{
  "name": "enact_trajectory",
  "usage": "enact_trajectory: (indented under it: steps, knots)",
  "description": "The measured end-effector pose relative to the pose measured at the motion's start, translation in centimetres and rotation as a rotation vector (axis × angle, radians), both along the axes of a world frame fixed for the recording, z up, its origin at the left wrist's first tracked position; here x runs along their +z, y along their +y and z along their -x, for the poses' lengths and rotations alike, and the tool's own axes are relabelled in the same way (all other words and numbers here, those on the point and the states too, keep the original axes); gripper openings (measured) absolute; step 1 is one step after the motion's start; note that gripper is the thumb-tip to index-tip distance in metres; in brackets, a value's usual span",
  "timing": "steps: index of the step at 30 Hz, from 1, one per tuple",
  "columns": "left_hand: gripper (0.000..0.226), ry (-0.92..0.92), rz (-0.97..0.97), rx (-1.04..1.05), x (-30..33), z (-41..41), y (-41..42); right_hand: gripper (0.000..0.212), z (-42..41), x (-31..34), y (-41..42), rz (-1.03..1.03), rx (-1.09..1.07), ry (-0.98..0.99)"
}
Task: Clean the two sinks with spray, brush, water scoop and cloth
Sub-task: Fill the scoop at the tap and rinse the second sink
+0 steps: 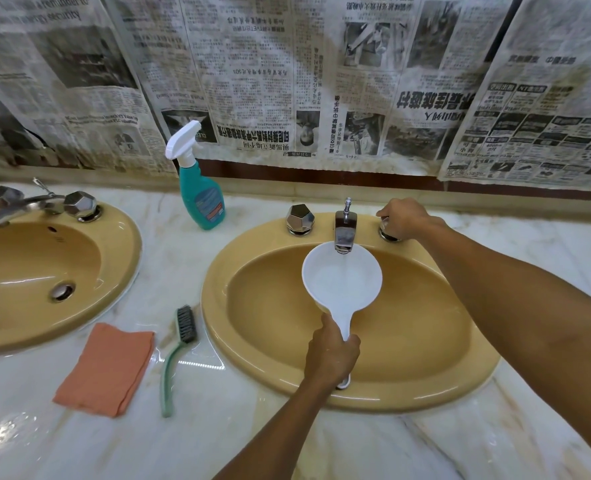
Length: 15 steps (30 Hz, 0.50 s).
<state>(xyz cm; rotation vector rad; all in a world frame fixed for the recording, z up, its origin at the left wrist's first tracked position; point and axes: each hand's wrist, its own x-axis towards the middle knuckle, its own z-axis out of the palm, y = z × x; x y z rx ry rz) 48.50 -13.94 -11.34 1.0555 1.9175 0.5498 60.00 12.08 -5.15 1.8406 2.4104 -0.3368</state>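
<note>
Newspaper sheets (pixel 287 74) cover the wall behind a white marble counter (pixel 217 427) holding two ochre oval sinks, the right-hand sink (pixel 408 341) and the left-hand sink (pixel 27 271). The left hand (pixel 333 355) grips the white plastic water scoop (pixel 341 282) by its handle under the chrome spout (pixel 344 230), apparently catching running water. The right hand (pixel 403 218) curls over the right tap knob. Between the sinks lie a teal spray bottle (pixel 200 195), a green-handled brush (pixel 179 348) and an orange folded cloth (pixel 108 368).

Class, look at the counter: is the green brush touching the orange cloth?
Apart. The head view shows bare marble between the brush and the cloth.
</note>
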Motion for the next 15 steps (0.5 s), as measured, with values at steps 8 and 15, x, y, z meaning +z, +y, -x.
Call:
enact_trajectory:
  steps: [8,15]
  knots:
    - [0.035,0.002,0.008,-0.002,0.09,-0.06,-0.02,0.042,0.17,-0.02,-0.14,-0.006,-0.011,0.009]
    - [0.037,-0.005,0.011,-0.008,0.11,-0.03,-0.01,0.045,0.04,0.2,-0.23,-0.003,0.016,-0.016]
